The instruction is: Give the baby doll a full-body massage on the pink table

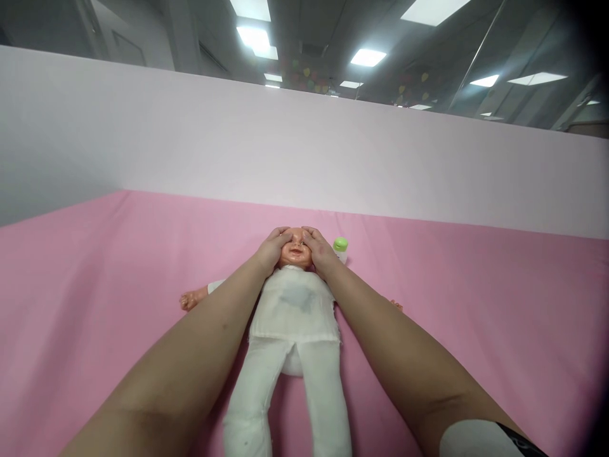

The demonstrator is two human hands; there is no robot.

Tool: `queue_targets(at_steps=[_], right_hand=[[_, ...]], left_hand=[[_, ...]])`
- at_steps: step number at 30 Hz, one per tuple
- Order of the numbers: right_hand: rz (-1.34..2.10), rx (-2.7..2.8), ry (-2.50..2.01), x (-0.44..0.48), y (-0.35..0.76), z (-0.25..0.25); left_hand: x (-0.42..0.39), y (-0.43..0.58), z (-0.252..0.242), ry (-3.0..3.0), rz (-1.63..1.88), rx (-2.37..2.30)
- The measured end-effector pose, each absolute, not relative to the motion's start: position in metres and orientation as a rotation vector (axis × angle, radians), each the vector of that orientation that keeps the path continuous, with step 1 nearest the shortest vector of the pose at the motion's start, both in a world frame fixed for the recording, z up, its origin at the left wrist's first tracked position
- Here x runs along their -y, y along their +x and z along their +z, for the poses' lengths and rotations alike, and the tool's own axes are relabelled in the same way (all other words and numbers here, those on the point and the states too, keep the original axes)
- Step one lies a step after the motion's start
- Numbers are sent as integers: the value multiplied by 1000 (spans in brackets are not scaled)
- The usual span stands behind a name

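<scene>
A baby doll (292, 311) in white clothes lies on its back on the pink sheet (95, 285), head away from me. My left hand (271, 249) cups the left side of the doll's head, thumb across its brow. My right hand (320, 251) cups the right side, thumb also on the forehead. Both hands have their fingers wrapped round the head. The doll's bare hand (189, 299) sticks out to the left.
A small bottle with a green cap (340, 247) stands just right of the doll's head, close behind my right hand. A pale pink wall panel (304, 158) rises behind the sheet. Ceiling lights show above it.
</scene>
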State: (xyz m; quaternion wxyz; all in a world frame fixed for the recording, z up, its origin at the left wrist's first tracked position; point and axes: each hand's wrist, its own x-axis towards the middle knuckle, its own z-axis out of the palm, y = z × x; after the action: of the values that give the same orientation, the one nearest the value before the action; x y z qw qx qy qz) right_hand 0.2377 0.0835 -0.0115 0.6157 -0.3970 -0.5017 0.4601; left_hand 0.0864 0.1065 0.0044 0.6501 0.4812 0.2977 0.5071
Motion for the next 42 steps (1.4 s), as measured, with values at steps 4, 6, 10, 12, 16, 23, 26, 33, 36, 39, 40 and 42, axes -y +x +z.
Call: queue_targets(at_steps=[4, 6, 10, 12, 16, 23, 26, 33, 36, 39, 40, 42], right_hand=[[1250, 945, -762, -81, 241, -8], [1286, 898, -722, -79, 244, -6], [1335, 908, -650, -75, 251, -4], [1368, 925, -608, -73, 254, -3], [1420, 936, -586, -70, 256, -1], [1285, 1051, -785, -70, 239, -1], [1159, 1095, -900, -72, 234, -2], [1069, 1062, -930, -83, 233, -9], [1122, 985, -867, -87, 233, -12], [1187, 936, -792, -86, 237, -12], [1200, 937, -771, -86, 239, -12], [1206, 963, -737, -83, 243, -10]], left_hand=[[-105, 82, 9, 940, 1130, -616], [-103, 77, 12, 873, 1101, -595], [-99, 66, 16, 804, 1054, -547], [-98, 62, 17, 803, 1042, -511], [-96, 58, 17, 823, 1026, -458], [-100, 70, 12, 993, 1051, -578], [-101, 78, 11, 1036, 1113, -681], [-103, 86, 10, 1056, 1170, -678], [-107, 84, 8, 986, 1151, -655], [-109, 78, 7, 882, 1110, -616], [-109, 76, 8, 859, 1088, -601], [-108, 70, 9, 825, 1051, -574]])
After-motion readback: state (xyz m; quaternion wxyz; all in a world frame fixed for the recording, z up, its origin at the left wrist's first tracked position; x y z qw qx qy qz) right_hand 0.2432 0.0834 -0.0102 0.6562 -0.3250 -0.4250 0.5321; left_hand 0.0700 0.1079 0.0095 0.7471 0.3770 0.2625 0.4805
